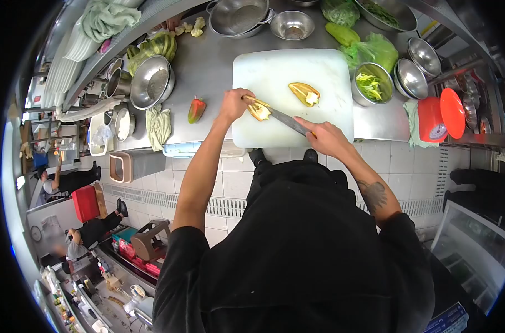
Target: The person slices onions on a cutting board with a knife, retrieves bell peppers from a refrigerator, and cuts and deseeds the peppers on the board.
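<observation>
Over the left part of a white cutting board [333, 122], my left hand [237, 104] holds a pepper half [259, 110] by its far-left end, cut side up with pale core showing. My right hand [325, 137] is wrapped round the handle of a knife [288, 120]. The blade points up and left, its tip at the core of that half. Another pepper half [305, 94] lies cut side up on the board, right of the held one. A whole red-green pepper [197, 110] rests on the steel counter [208, 61], left of the board.
A steel bowl of sliced green vegetable [373, 84] stands against the board's right edge. Further right is a red scale [431, 119]. Metal bowls [152, 82] and a cloth [158, 126] are at the left. A colander [240, 16] stands behind. Other people [91, 233] are at the far left.
</observation>
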